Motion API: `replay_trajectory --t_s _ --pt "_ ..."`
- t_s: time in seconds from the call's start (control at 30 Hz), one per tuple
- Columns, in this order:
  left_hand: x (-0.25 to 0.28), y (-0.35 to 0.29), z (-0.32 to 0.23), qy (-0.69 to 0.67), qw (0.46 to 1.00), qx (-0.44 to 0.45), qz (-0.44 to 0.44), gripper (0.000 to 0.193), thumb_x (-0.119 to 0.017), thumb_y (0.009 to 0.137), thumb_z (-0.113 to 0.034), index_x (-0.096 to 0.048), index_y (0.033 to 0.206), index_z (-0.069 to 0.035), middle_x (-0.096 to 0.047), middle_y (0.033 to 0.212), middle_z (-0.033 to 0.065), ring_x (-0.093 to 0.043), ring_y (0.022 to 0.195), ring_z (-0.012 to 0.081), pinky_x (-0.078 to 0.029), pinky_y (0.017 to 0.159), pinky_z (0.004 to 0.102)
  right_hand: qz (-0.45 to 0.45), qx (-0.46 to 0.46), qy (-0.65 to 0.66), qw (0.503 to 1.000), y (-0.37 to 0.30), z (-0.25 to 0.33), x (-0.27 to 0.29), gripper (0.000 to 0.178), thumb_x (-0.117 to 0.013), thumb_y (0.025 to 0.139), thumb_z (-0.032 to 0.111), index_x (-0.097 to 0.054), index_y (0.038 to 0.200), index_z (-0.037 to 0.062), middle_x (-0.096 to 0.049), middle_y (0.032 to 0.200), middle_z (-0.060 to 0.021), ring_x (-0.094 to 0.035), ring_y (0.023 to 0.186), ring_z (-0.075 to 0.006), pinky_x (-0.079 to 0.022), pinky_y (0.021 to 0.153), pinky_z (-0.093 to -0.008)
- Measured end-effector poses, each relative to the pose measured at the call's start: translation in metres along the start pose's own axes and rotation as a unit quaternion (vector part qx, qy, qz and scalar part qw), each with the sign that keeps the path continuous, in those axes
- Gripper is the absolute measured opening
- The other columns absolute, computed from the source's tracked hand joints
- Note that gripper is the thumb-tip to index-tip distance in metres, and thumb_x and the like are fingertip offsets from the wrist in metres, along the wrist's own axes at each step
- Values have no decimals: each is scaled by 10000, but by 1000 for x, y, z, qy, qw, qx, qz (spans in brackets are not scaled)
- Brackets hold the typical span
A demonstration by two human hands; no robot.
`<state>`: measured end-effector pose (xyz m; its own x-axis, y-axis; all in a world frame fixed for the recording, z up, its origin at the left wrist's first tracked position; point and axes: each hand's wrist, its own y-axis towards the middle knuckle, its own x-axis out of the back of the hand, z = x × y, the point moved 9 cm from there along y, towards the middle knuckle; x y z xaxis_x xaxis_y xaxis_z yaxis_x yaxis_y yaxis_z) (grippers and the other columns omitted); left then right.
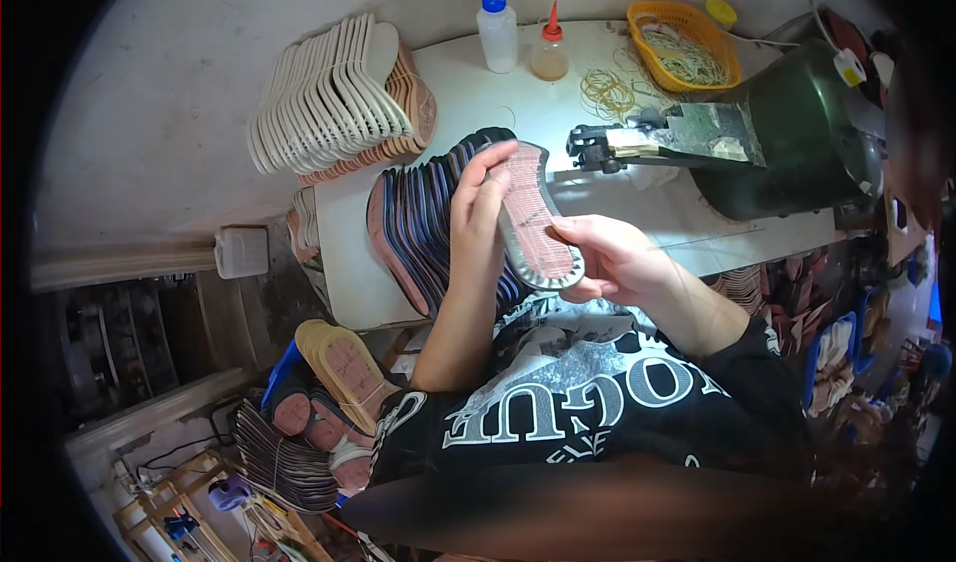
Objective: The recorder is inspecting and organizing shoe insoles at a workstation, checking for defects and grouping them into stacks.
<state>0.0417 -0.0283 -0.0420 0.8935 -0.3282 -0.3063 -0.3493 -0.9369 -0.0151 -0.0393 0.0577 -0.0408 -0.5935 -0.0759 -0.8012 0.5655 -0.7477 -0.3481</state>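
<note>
Insole, pink-faced with a grey rim, is slanting between our hands above the near part of the white tabletop. Our left hand is holding its left side and upper end, while our right hand is gripping the lower end, thumb lying on the pink face and fingers curling round the edge. Both hands and the insole are partly blocking our view of a tight row of dark soles standing at the left. Just right of the insole's upper end, the black-tipped arm of a green machine is jutting across the table. Farther back, white soles are leaning in a row against tan ones; a blue-capped bottle and a red-tipped bottle are standing near loose loops of cord and a yellow basket. Below left, beige soles are resting beside our sleeve.
</note>
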Motion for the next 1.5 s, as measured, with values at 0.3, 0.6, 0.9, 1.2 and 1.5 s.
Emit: replay_trajectory --t_s 0.3,0.6,0.9,1.2,1.5 --pt "5 -11 -4 82 992 -74 -63 566 -333 1004 -518 -545 1076 2 -622 860 69 -564 709 105 -453 658 228 98 -7 48 994 0 10 -18 540 -296 1024 419 -455 609 113 -302 423 48 -242 367 -77 -232 420 -248" --pt "4 -15 -18 201 971 -116 -57 539 -460 969 -495 -566 1077 23 -591 674 30 -519 585 73 -410 535 217 158 8 118 980 -7 7 -11 460 -299 1017 387 -547 759 97 -329 419 33 -244 353 -82 -232 411 -244" --pt "58 -23 -1 251 932 -168 -200 554 -513 954 -77 -240 1428 11 -612 1113 189 -596 1020 200 -444 932 317 -136 26 -520 843 22 -18 127 504 -428 993 451 -567 734 41 -482 621 19 -426 589 -98 -362 546 -271" --pt "-1 -29 40 530 824 -199 5 431 -656 833 -189 -561 1218 -19 -558 1273 162 -448 1279 350 -275 1101 489 -182 10 -655 733 -6 14 154 492 -438 974 434 -651 869 4 -645 801 -203 -622 797 -368 -474 731 -426" --pt "1 -35 78 719 680 -99 105 605 -553 894 -330 -397 1418 -68 -302 1527 67 -185 1438 310 -106 1142 543 -176 -13 -758 628 6 -4 161 494 -545 888 513 -694 788 53 -660 759 -170 -644 728 -347 -505 690 -425"
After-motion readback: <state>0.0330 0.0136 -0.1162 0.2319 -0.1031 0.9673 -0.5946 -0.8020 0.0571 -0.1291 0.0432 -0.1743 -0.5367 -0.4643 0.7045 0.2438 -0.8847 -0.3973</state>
